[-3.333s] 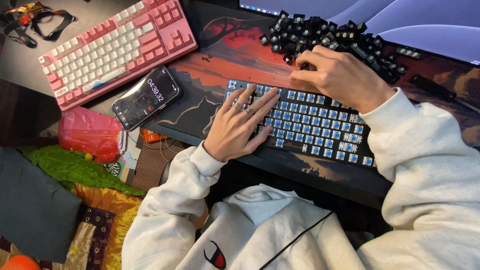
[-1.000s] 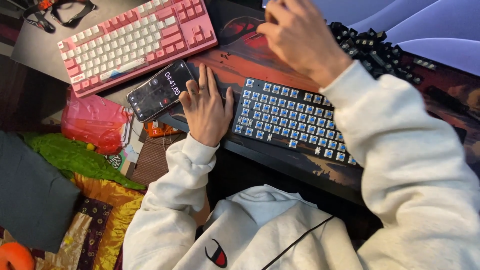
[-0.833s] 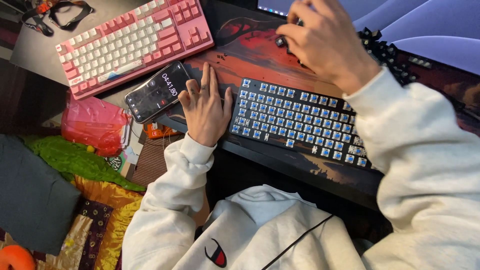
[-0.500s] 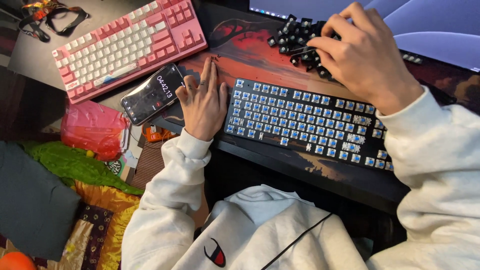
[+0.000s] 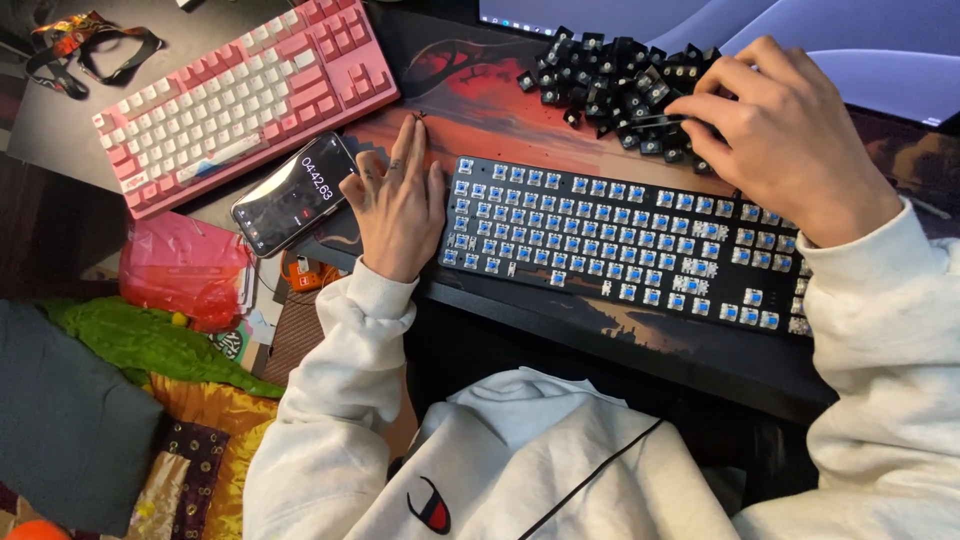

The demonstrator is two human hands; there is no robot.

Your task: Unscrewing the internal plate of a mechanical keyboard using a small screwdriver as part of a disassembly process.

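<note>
A black keyboard (image 5: pixel 620 240) with its keycaps off shows rows of blue switches on a red and black desk mat (image 5: pixel 480 115). My left hand (image 5: pixel 395 205) lies flat on the mat against the keyboard's left edge, holding nothing. Behind the keyboard is a heap of loose black keycaps (image 5: pixel 610 80). My right hand (image 5: pixel 790 140) reaches into the right side of that heap with fingers curled. Whether it grips a keycap is not visible.
A phone (image 5: pixel 295 193) with a running timer lies just left of my left hand. A pink and white keyboard (image 5: pixel 245 100) sits at the back left, with a monitor (image 5: pixel 820 40) behind the heap. A pink bag (image 5: pixel 185 270) and green cloth (image 5: pixel 140 340) lie lower left.
My left hand moved off the blue switches to the mat beside the keyboard's left edge. My right hand, raised one second ago, has come down onto the keycap heap.
</note>
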